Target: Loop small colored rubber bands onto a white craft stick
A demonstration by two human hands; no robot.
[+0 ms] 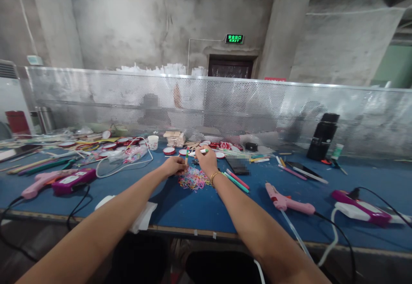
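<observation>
perforated screen: up it stands, far behind the pile of small coloured pieces, probably there to close off the bench's back edge.
blue table: spread out under the pile and on both sides of it, the one surface for everything here.
pink glue guns: one lies well to the right of the pile, the other well to the left, both out at the flanks, perhaps so their cords don't cross the middle.
the pile: here's our landmark, a loose heap just in front of the two hands, presumably kept central for easy picking.
phone: dark and flat, behind and right of the pile, seemingly parked aside.
right hand: just behind the pile, fingers narrowed on a marker, gripped like a pen, which would suit fine control.
left hand: behind and left of the pile, fingertips pinched on a thin stick, held near upright, likely to steady it beside the marker.
coloured pens: close by, right of the pile, handy for the right hand.
marker: above the pile's far edge, a green end showing.
stick: slimmest of all, just behind the pile, green and reddish along it; finer detail too small to tell.
</observation>
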